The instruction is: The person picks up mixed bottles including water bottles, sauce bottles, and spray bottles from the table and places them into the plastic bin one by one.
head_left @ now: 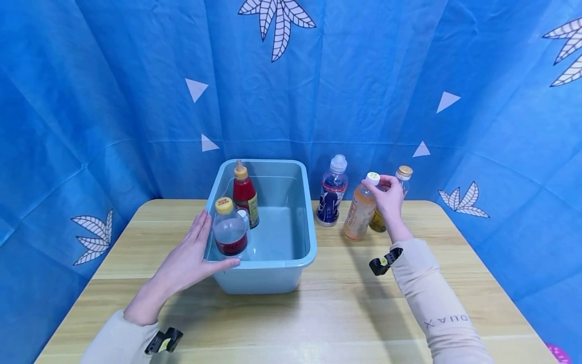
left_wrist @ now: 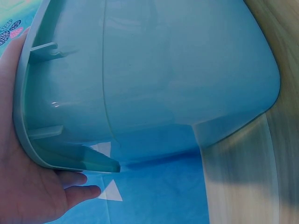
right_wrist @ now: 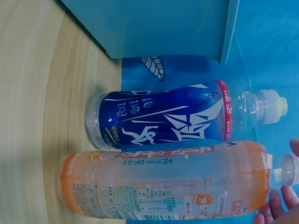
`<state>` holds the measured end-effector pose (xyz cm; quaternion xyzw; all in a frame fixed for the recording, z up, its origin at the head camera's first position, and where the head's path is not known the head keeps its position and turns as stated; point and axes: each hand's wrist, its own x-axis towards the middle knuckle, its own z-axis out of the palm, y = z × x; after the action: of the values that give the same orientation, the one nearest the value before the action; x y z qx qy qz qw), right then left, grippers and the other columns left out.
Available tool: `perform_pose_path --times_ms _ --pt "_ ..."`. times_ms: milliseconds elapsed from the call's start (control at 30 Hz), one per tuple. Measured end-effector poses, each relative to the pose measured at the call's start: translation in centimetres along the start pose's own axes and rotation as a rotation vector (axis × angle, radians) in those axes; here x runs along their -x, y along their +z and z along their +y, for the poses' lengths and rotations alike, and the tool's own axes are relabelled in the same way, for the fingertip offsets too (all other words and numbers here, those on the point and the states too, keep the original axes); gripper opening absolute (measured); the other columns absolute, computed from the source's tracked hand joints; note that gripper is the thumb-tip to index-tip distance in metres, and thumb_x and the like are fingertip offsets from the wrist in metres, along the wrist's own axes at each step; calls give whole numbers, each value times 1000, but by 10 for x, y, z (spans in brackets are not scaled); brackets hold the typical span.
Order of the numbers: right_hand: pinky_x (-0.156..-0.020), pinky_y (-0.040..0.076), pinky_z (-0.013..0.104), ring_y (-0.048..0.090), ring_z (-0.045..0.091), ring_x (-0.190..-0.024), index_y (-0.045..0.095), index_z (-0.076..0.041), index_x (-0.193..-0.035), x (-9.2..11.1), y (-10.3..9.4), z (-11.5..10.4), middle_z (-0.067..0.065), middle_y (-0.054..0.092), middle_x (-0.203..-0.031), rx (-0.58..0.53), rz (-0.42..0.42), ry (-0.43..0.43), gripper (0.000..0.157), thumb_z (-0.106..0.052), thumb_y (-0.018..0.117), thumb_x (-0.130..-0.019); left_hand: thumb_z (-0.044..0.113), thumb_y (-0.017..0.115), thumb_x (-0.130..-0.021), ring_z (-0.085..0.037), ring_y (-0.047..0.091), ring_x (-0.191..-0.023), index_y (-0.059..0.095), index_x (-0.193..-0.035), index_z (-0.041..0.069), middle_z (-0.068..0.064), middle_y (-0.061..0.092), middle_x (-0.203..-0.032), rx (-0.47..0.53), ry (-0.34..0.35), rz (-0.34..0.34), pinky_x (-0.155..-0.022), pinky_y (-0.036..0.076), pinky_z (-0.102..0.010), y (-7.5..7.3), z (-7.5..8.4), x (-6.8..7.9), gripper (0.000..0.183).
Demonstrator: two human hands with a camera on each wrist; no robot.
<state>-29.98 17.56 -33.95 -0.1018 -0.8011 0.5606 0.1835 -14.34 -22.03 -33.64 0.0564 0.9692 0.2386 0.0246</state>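
My left hand (head_left: 188, 255) rests against the near left corner of a light blue plastic bin (head_left: 309, 242), thumb stretched along the front rim and fingers straight along the left side. In the left wrist view the same hand (left_wrist: 30, 186) lies along the rim of the bin (left_wrist: 187, 70). My right hand (head_left: 388, 197) pinches the neck of an orange-tinted drink bottle (head_left: 359, 215) with a white cap, just below that cap. The right wrist view has this bottle (right_wrist: 159, 182) beside a blue-labelled sports drink bottle (right_wrist: 163, 116), fingertips at its neck.
Inside the bin stand a red sauce bottle (head_left: 244, 194), a yellow-capped bottle (head_left: 229, 232) and a small white-capped bottle (head_left: 244, 216) partly hidden behind it. A gold-capped glass bottle (head_left: 403, 174) is behind my right hand. Blue curtain (head_left: 364, 76) hangs behind the wooden table (head_left: 332, 313).
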Motion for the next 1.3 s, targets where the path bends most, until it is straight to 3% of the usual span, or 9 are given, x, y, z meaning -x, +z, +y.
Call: perform_pose_path --times_ms 367,667,1300 --pt "-83 43 28 51 18 -94 54 1 -110 -2 0 -1 12 55 -105 18 -2 8 48 -27 71 -75 73 54 -63 -37 3 -132 -4 -142 6 -15 -6 -147 -4 8 3 -90 27 -63 0 -1 -1 119" --pt "-88 43 31 54 22 -98 58 -1 -110 -3 -2 0 14 59 -108 13 -39 -18 45 -29 69 -77 73 54 -63 -38 2 -131 -6 -142 8 -15 -7 -147 4 -6 -4 -89 27 -63 -2 -1 -1 119" --pt "-85 46 28 58 22 -98 62 -2 -106 0 -9 -6 14 62 -107 24 -15 -50 42 -28 72 -74 74 54 -62 -37 3 -132 -5 -142 7 -15 -6 -147 -4 0 -5 -90 27 -63 -1 -2 -2 120"
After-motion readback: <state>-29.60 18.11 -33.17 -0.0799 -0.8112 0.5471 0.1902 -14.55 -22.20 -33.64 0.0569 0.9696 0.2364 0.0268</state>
